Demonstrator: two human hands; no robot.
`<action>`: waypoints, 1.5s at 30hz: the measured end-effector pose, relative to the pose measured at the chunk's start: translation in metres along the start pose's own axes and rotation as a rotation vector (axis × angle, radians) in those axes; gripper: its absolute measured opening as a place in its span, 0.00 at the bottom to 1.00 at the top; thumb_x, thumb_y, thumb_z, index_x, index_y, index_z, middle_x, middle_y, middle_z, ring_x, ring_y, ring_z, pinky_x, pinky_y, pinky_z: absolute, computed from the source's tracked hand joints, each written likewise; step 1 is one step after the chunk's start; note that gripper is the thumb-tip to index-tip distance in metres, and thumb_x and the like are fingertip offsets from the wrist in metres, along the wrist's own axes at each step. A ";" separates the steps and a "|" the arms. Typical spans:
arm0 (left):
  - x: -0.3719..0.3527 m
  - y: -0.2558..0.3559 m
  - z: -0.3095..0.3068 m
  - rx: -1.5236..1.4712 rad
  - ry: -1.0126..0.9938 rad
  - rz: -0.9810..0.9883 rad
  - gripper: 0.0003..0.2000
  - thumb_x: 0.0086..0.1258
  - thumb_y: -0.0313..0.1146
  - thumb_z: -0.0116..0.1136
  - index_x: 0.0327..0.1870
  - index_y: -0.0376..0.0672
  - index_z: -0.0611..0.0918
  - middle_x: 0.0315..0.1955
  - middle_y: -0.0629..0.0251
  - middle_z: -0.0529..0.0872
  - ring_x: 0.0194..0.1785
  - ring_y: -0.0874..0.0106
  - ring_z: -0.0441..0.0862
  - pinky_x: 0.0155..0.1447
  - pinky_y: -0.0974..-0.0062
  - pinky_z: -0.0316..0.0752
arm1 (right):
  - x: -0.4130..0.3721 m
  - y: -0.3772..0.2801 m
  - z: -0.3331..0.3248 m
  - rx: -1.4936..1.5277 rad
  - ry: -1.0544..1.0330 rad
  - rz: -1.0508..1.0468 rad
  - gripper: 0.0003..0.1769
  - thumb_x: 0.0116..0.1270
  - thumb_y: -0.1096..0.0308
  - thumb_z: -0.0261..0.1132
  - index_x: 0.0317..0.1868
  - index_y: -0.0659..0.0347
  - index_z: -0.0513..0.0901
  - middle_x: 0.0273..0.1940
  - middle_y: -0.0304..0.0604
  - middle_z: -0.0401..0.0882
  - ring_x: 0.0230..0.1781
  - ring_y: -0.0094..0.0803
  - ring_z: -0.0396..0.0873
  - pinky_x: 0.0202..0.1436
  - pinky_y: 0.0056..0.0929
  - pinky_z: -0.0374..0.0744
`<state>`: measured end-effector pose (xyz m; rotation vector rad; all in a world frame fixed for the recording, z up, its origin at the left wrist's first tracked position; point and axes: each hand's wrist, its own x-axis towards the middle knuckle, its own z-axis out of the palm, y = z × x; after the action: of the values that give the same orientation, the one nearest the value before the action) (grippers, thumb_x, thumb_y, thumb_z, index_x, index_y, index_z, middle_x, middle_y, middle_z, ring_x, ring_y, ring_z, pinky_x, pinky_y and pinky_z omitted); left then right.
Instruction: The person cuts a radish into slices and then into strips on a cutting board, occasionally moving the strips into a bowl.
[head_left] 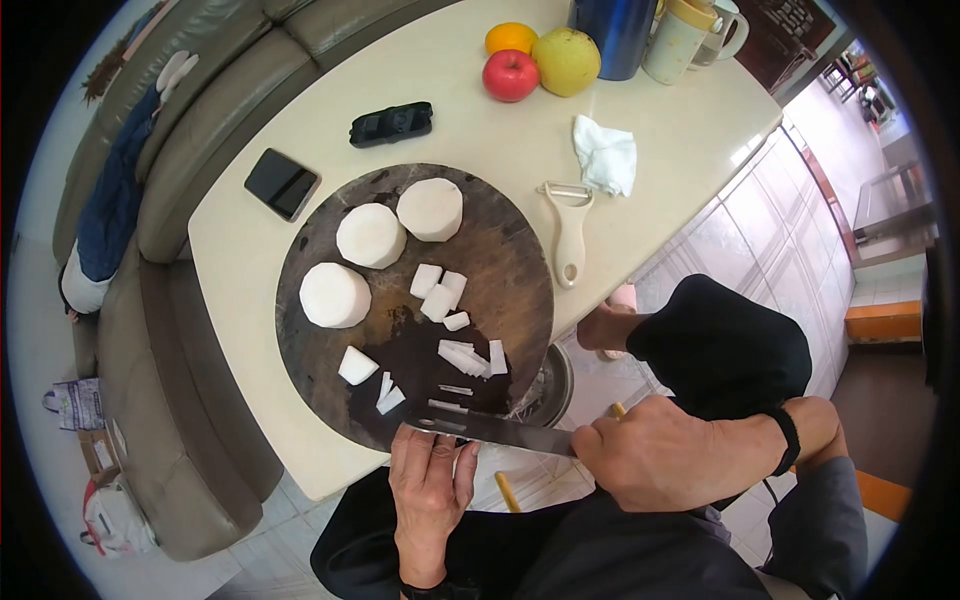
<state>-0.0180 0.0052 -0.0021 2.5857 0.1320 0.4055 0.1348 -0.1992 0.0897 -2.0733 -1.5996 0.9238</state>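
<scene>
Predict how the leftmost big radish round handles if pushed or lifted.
The round sits on a flat cut face, so it would likely slide, not roll. Its thick solid look suggests stiff and fairly heavy. Peeled surface and the wet board hint it may be slippery.

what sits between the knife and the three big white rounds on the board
Only scattered small cut pieces lie between the knife, held in the right hand at the board's near edge, and the three rounds. Nothing else visible does.

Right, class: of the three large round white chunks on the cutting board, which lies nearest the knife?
The leftmost chunk, lowest on the board; the middle chunk and top chunk sit farther from the knife.
</scene>
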 end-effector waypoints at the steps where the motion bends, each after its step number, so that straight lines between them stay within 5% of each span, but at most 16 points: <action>1: 0.000 0.000 0.000 0.000 -0.002 -0.001 0.16 0.52 0.25 0.73 0.40 0.27 0.84 0.44 0.48 0.82 0.52 0.48 0.79 0.55 0.56 0.76 | 0.000 0.000 0.001 -0.020 0.004 0.002 0.13 0.49 0.75 0.66 0.32 0.75 0.74 0.22 0.56 0.78 0.21 0.49 0.82 0.21 0.41 0.79; 11: 0.000 -0.002 0.001 0.000 -0.014 0.018 0.15 0.53 0.24 0.72 0.41 0.28 0.84 0.46 0.48 0.81 0.51 0.47 0.78 0.54 0.56 0.75 | 0.010 -0.004 0.007 -0.041 0.065 -0.090 0.12 0.50 0.74 0.64 0.32 0.73 0.72 0.21 0.49 0.74 0.20 0.46 0.79 0.21 0.38 0.77; 16: 0.005 0.002 0.000 0.028 0.064 0.047 0.16 0.50 0.20 0.70 0.41 0.28 0.83 0.45 0.49 0.80 0.49 0.49 0.79 0.51 0.60 0.76 | 0.003 -0.003 0.003 -0.032 -0.027 0.071 0.13 0.50 0.75 0.65 0.35 0.75 0.75 0.23 0.58 0.80 0.24 0.53 0.83 0.28 0.44 0.80; 31: -0.009 0.003 -0.010 0.059 0.094 0.055 0.17 0.52 0.22 0.70 0.45 0.33 0.84 0.46 0.53 0.82 0.49 0.53 0.79 0.51 0.61 0.76 | 0.001 -0.001 -0.003 -0.003 0.001 -0.003 0.14 0.48 0.76 0.65 0.34 0.75 0.73 0.20 0.58 0.77 0.22 0.55 0.81 0.25 0.44 0.77; 45: 0.004 0.000 -0.007 0.134 0.018 -0.019 0.20 0.54 0.35 0.73 0.46 0.35 0.84 0.48 0.57 0.79 0.50 0.56 0.75 0.51 0.60 0.68 | 0.009 -0.007 -0.007 -0.093 -0.047 0.020 0.15 0.46 0.75 0.66 0.33 0.74 0.73 0.20 0.55 0.77 0.20 0.51 0.81 0.22 0.42 0.77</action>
<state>-0.0165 0.0089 0.0049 2.7109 0.1960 0.4270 0.1353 -0.1878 0.0968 -2.1480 -1.6789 0.9282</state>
